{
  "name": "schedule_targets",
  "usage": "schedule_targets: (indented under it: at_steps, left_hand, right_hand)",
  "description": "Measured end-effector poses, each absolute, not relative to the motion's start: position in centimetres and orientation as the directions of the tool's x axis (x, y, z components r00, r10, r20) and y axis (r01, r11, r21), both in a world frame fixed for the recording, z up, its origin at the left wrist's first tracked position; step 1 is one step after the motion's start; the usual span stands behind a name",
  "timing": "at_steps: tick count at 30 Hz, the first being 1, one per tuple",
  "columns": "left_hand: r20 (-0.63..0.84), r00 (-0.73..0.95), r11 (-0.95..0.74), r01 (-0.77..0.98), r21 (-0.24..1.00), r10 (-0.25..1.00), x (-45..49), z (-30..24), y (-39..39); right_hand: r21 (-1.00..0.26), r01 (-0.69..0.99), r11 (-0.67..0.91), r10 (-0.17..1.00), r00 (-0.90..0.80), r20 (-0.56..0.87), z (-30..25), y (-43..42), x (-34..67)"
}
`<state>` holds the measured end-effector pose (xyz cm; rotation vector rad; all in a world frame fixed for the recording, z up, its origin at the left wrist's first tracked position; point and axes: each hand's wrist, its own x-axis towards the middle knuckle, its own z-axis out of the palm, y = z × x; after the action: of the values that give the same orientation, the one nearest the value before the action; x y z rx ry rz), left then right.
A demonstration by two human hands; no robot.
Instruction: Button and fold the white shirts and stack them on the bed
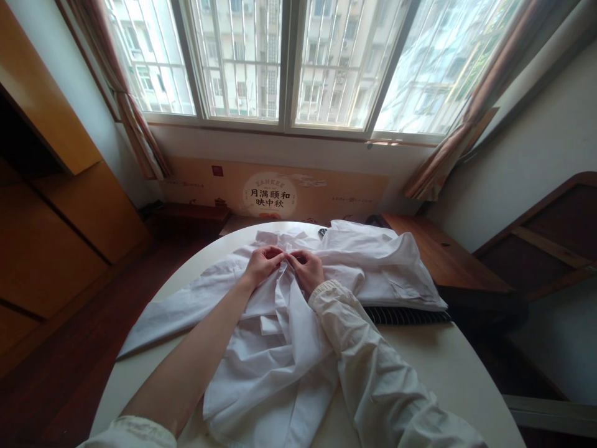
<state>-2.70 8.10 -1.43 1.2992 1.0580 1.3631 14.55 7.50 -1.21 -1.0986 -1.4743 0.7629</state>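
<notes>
A white shirt [261, 367] lies spread over the round table, one sleeve stretched out to the left. Near its collar, my left hand [265, 264] pinches the front edge between thumb and finger. My right hand [305, 267] pinches the same edge just beside it, the fingertips of both hands almost touching. Whether a button sits between the fingers is too small to tell. To the right rests another heap of white cloth [387, 261], with a black striped cloth [405, 315] under it.
The round cream table [448, 373] carries the clothes. A wooden desk [433, 252] stands at its right, a wooden chair [555, 246] farther right. Orange cabinets [60, 249] line the left. Behind the table are a printed board [326, 180] and barred windows [242, 62] with tied curtains [135, 134].
</notes>
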Motion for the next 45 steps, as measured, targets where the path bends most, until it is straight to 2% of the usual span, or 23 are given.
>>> schedule_targets:
  at_steps: [14,23,31,36,45]
  left_hand:
    - [0.173,0.062,-0.169,-0.066,0.983,0.983,-3.1,-1.56,8.36]
    - [0.207,0.011,-0.204,-0.104,0.973,0.978,-3.04,-1.15,8.27]
    - [0.236,0.033,-0.232,-0.098,0.968,0.971,-3.06,-1.28,8.28]
    - [0.2,0.039,-0.194,-0.112,0.975,0.979,-3.12,-1.38,8.15]
    - [0.271,0.041,-0.272,0.017,0.962,0.962,-3.03,-1.71,8.4]
  right_hand:
    - [-0.895,0.188,0.405,0.913,-0.032,0.406,-1.59,7.73,14.75]
    - [-0.918,0.112,0.38,0.925,-0.059,0.376,-1.47,7.65,14.54]
    - [-0.869,0.24,0.434,0.898,-0.03,0.44,-1.58,7.7,14.69]
    - [-0.857,0.262,0.444,0.888,-0.002,0.46,-1.6,7.71,14.71]
    - [-0.904,0.189,0.384,0.922,-0.022,0.387,-1.93,8.03,14.74]
